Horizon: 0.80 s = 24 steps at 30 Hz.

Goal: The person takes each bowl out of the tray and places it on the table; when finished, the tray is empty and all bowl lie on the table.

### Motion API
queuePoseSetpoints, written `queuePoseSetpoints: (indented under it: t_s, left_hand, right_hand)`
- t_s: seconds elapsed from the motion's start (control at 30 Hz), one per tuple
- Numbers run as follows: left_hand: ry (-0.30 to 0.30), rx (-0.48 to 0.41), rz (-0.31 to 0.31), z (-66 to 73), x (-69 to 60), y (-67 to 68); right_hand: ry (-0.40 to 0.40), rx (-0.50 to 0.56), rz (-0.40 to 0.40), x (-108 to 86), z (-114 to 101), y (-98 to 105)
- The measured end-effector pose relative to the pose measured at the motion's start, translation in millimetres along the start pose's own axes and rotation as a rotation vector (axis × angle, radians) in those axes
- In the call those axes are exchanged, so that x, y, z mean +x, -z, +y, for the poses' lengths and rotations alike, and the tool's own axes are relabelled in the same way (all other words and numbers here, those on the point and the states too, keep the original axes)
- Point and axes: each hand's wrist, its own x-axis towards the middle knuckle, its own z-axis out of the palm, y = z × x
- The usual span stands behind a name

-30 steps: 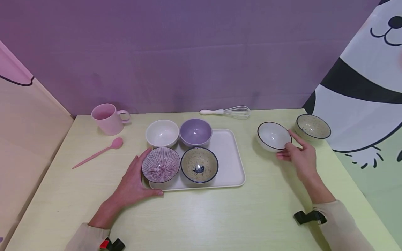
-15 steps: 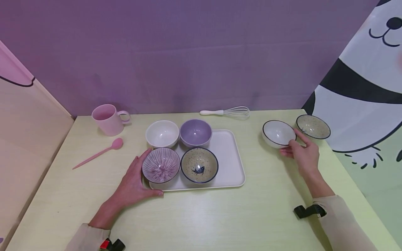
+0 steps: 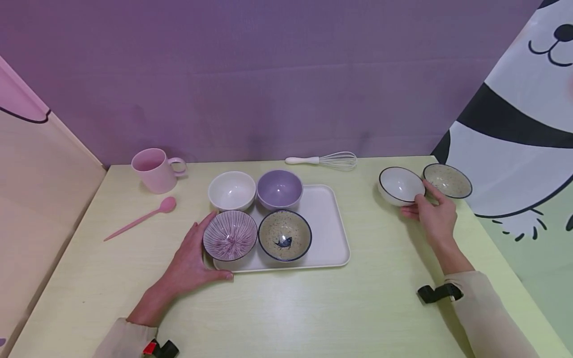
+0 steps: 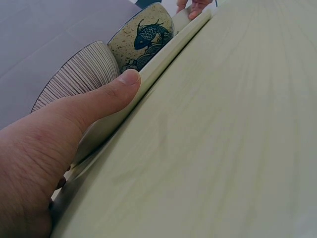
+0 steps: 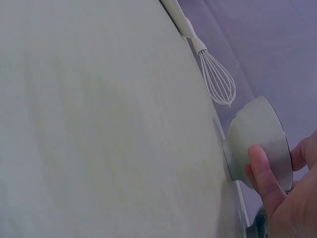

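My right hand (image 3: 435, 216) pinches the near right rim of a white bowl with a dark rim (image 3: 401, 185). In the right wrist view the bowl's (image 5: 260, 141) foot is at the table, the thumb (image 5: 262, 168) against its outer wall. Just right of it sits a speckled bowl (image 3: 447, 181). My left hand (image 3: 190, 261) spreads around the front left corner of a white tray (image 3: 329, 228), its thumb straight along the front edge. Beside those fingers stands a purple-striped bowl (image 3: 230, 235). A beige fish-pattern bowl (image 3: 285, 235), a white bowl (image 3: 232, 191) and a purple bowl (image 3: 279, 190) complete the cluster.
A pink mug (image 3: 154, 170) stands at the back left, with a pink spoon (image 3: 143, 218) in front of it. At the table's back edge lies a white-handled whisk (image 3: 321, 160). A purple cloth (image 3: 268, 79) hangs behind the table (image 3: 313, 313).
My right hand has moved the dark-rimmed white bowl right and slightly back, up close to the speckled bowl. The left hand and the bowls on the tray have stayed put.
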Motion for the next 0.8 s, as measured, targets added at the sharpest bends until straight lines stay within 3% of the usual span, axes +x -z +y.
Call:
queuePoseSetpoints:
  t_s: [0.8]
  left_hand:
    - [0.007,0.0,0.0,-0.9,0.5,-0.7]
  right_hand:
    - [0.026,-0.002,-0.029,11.4,0.1,2.0]
